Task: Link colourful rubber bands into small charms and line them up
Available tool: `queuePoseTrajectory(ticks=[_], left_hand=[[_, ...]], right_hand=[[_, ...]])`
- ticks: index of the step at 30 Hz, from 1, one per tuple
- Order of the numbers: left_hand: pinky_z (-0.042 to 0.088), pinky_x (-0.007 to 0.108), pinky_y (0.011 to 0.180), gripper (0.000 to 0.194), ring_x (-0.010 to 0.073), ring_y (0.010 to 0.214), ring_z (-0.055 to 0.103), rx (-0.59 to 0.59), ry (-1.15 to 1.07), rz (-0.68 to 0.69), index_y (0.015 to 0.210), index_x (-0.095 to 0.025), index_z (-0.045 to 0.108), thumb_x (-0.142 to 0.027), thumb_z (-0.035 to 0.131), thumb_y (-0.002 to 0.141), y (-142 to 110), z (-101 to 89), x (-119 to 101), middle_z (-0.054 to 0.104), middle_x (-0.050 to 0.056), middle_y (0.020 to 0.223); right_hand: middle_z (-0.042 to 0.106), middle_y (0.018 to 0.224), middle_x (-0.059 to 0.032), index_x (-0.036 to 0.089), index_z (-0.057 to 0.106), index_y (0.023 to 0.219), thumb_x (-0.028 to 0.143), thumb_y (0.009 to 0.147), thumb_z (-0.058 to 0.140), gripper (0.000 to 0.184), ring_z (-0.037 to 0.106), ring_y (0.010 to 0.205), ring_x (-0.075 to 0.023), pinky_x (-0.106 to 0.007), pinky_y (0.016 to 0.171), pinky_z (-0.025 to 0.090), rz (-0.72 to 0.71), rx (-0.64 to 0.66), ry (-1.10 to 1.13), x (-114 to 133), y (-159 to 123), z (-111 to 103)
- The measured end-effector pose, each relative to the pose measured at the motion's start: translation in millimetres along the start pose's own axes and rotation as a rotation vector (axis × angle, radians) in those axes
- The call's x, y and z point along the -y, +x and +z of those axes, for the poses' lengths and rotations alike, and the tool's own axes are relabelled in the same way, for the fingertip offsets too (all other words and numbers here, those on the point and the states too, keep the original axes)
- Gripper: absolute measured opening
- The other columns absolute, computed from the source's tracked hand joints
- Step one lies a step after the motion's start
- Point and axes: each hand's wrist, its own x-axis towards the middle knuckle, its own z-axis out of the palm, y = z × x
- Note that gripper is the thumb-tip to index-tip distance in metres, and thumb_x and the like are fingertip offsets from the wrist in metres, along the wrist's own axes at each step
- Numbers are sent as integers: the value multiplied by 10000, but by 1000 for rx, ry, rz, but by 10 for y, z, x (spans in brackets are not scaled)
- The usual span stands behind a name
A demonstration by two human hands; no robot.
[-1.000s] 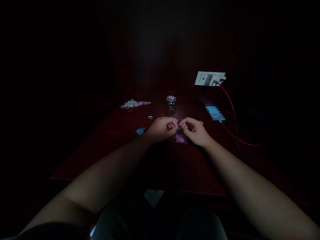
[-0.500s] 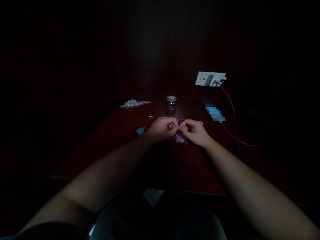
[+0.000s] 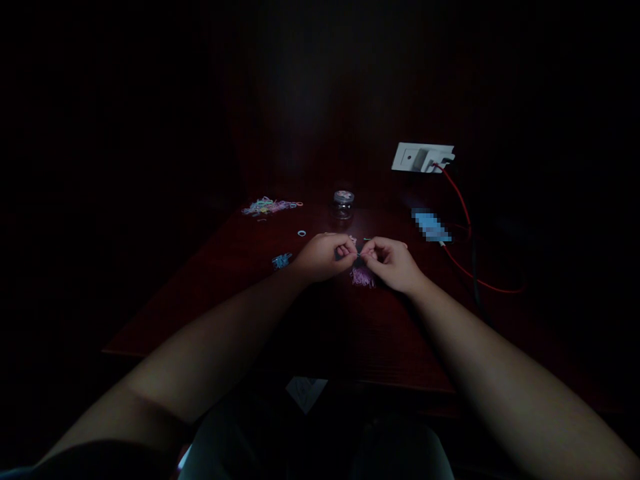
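Observation:
My left hand [image 3: 333, 255] and my right hand [image 3: 389, 262] meet over the table, each pinching with thumb and forefinger. A tiny bluish-green rubber band [image 3: 359, 254] shows between the fingertips; most of it is hidden. Just below them lies a heap of purple rubber bands [image 3: 363, 277]. Left of my left wrist is a small heap of blue rubber bands [image 3: 281, 261]. A single light-blue band [image 3: 301, 233] lies apart behind it. Several pinkish bands [image 3: 353, 239] peek out behind my fingers.
Mixed-colour bands [image 3: 267, 207] are heaped at the table's back left. A lidded clear jar [image 3: 343, 205] stands at the back middle. On the right lies a pixelated blue device [image 3: 431, 225] on a red cable [image 3: 460, 268], below a wall socket [image 3: 406, 157]. The dark red table [image 3: 330, 340] is dimly lit.
My fingertips have drawn slightly apart, and the bluish-green band now shows between them. Both hands otherwise stay in place; the view has shifted very slightly.

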Motion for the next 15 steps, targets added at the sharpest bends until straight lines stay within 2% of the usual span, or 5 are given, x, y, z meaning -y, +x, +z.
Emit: queuePoseTrajectory(ticks=[15], left_hand=[[466,230,625,84,94,643,564,21,36,38,746,-172,657,-202,583,775,10,1,21,647,5,708]], right_hand=[[490,607,16,151,612,754,279,790,603,134,396,552,-95,-233,521,333,4,-4,30,14,2,-3]])
